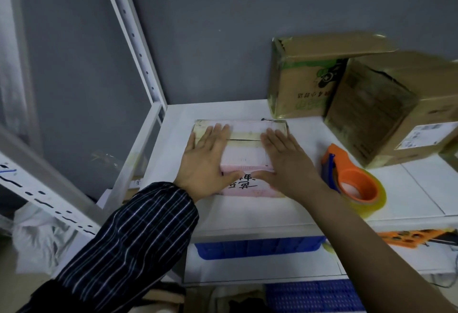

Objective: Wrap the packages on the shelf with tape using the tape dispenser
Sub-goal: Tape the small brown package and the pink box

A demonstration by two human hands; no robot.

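**A:** Where was the package, and how were the hands placed?

**B:** A flat package [244,150] was shown lying on the white shelf [247,211], directly under both palms. The left hand [207,161] was laid flat on its left part with the fingers straight. The right hand [290,164] was laid flat on its right part, likewise unclenched. Nothing was gripped.

**A:** And the tape dispenser?

**B:** The orange tape dispenser [354,181] was seen just beside the right hand, on its outer side, unheld. Taller cardboard boxes [371,119] were stood beyond the right fingertips.

**A:** How might the package be handled?

**B:** It was judged light and fairly stiff, a thin carton with a seam visible between the hands. Its smooth face might prove slippery. It would best be taken by its two short sides, or pinned under one palm while tape was drawn across.
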